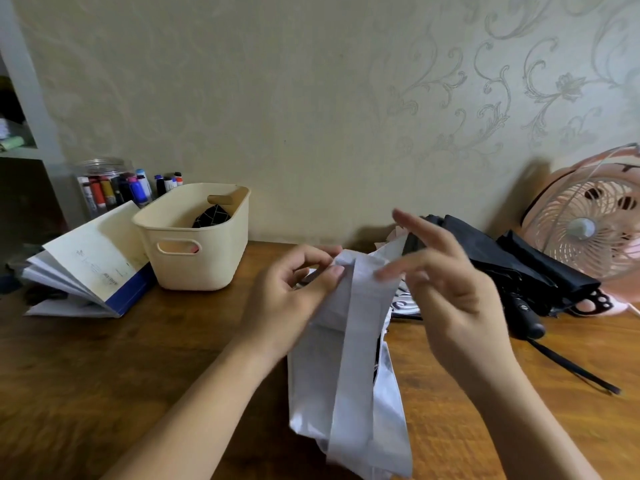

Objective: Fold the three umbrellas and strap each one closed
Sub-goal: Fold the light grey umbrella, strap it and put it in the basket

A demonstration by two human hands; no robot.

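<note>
A white umbrella (349, 368) hangs loose in front of me over the wooden table, its fabric panels in long folds. My left hand (294, 289) pinches the top edge of one white panel between thumb and fingers. My right hand (446, 285) is blurred, fingers spread, touching the fabric's upper right corner; whether it grips is unclear. A black umbrella (512, 268) lies loosely collapsed behind my right hand, its black handle (528, 320) and wrist strap (575, 370) trailing on the table. A third umbrella with a wooden handle (221, 199) and black checked fabric stands in the cream basket.
The cream plastic basket (194, 261) stands at the back left, next to an open book (90, 265) and a jar of markers (110, 188). A pink desk fan (592, 226) sits at the far right against the wall. The wooden table (138, 358) lies below.
</note>
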